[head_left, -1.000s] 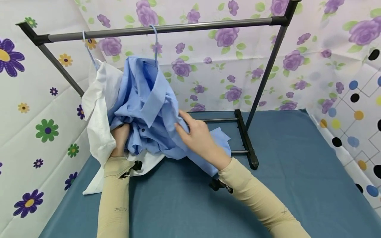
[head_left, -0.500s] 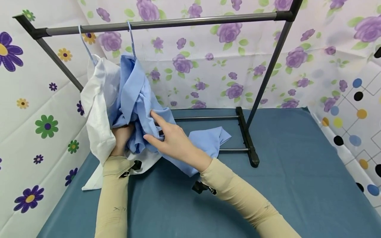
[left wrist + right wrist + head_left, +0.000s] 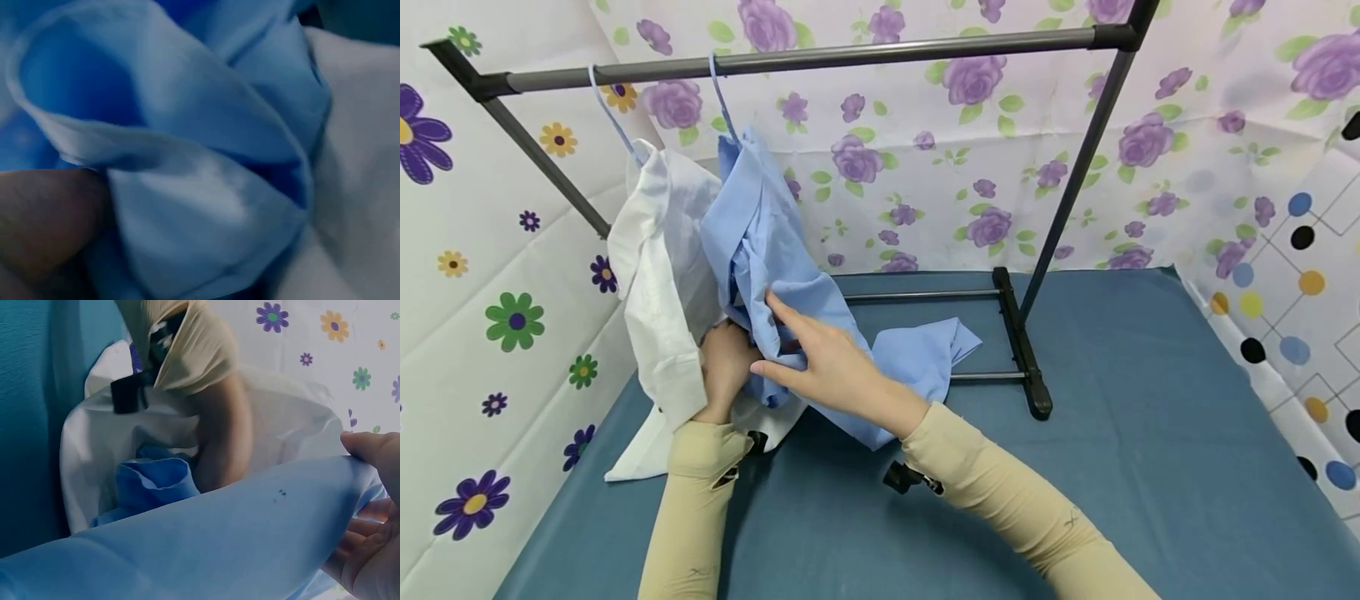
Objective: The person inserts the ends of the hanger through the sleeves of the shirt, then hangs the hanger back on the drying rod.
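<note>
A light blue shirt [image 3: 808,292] hangs from a blue hanger [image 3: 721,96] on the rail, its collar folded to one side. My right hand [image 3: 831,367] holds the shirt's front edge; in the right wrist view the thumb [image 3: 362,442] lies on one side of the cloth and curled fingers on the other. Between the blue shirt and a white shirt [image 3: 658,275], my left hand [image 3: 726,367] reaches in beside a blue cuff [image 3: 156,478]. Its fingertips are hidden by blue cloth. The left wrist view has folded blue cloth [image 3: 206,200] close up next to part of that hand.
The dark metal rack [image 3: 880,54] spans the back, with its right foot [image 3: 1022,358] on the blue-green tabletop [image 3: 1150,433]. The white shirt hangs at the left on another blue hanger [image 3: 610,117]. A blue sleeve [image 3: 917,354] lies across the rack's base. Flowered sheets [image 3: 925,192] line the sides.
The blue shirt and its hanger have slid left along the rail, with my right hand moving left alongside. My left hand has shifted slightly right, and more of it shows.
</note>
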### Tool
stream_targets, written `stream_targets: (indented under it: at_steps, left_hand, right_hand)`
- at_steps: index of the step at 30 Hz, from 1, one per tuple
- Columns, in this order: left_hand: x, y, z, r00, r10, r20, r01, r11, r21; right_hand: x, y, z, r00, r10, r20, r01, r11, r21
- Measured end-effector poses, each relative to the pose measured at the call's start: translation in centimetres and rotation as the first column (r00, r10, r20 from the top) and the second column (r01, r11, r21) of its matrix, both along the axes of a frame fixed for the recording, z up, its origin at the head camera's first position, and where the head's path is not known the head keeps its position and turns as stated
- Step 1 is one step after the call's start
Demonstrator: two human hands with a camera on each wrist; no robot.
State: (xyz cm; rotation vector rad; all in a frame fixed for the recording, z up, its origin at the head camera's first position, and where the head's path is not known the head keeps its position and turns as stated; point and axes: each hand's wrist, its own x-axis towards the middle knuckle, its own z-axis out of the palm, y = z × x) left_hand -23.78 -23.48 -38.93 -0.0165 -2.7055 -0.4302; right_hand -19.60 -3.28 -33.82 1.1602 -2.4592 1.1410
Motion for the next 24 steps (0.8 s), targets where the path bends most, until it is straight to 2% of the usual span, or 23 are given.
stream_targets:
  at_steps: [3,7,9,11,13,16,18,21,22,24]
  left_hand:
    - [0.5,0.4,0.6,1.0,0.008,-0.026,-0.008,1.0,0.019]
    - [2.1,1.4,2.6,0.99,0.007,-0.144,0.007,0.995,0.101]
    - [2.9,2.0,3.9,0.974,-0.001,-0.228,0.04,0.985,0.167]
    - [3.8,2.4,5.3,0.947,-0.01,-0.322,0.094,0.965,0.246]
    - [4.6,3.0,6.9,0.907,-0.005,-0.421,0.152,0.937,0.315]
    - [6.0,4.3,9.5,0.82,-0.013,-0.572,0.266,0.894,0.361]
    - [7.5,5.9,11.8,0.761,-0.035,-0.648,0.341,0.871,0.354]
    - [9.8,8.8,14.8,0.672,-0.127,-0.729,0.476,0.829,0.294]
    - [10.4,9.7,15.7,0.648,-0.165,-0.744,0.514,0.815,0.267]
    - [11.0,11.2,16.9,0.61,-0.228,-0.759,0.574,0.788,0.225]
  right_hand:
    - [0.1,0.2,-0.4,1.0,0.013,0.007,-0.013,1.0,0.0]
    - [0.1,0.8,-0.6,1.0,-0.009,-0.012,0.008,0.999,-0.039]
    - [0.1,1.2,-0.5,0.999,-0.023,-0.031,0.021,0.996,-0.083]
    - [0.0,1.6,-0.3,0.998,-0.028,-0.053,0.021,0.992,-0.126]
    - [-0.1,2.0,0.1,0.997,-0.014,-0.073,0.003,0.988,-0.156]
    - [-0.2,2.7,0.7,0.991,0.054,-0.126,-0.076,0.98,-0.183]
    - [-0.3,3.3,1.2,0.978,0.109,-0.18,-0.145,0.969,-0.199]
    - [-0.5,4.3,2.0,0.95,0.137,-0.281,-0.209,0.946,-0.247]
    - [-0.5,4.7,2.4,0.943,0.124,-0.309,-0.213,0.939,-0.272]
    - [-0.5,5.5,3.0,0.929,0.061,-0.365,-0.192,0.922,-0.335]
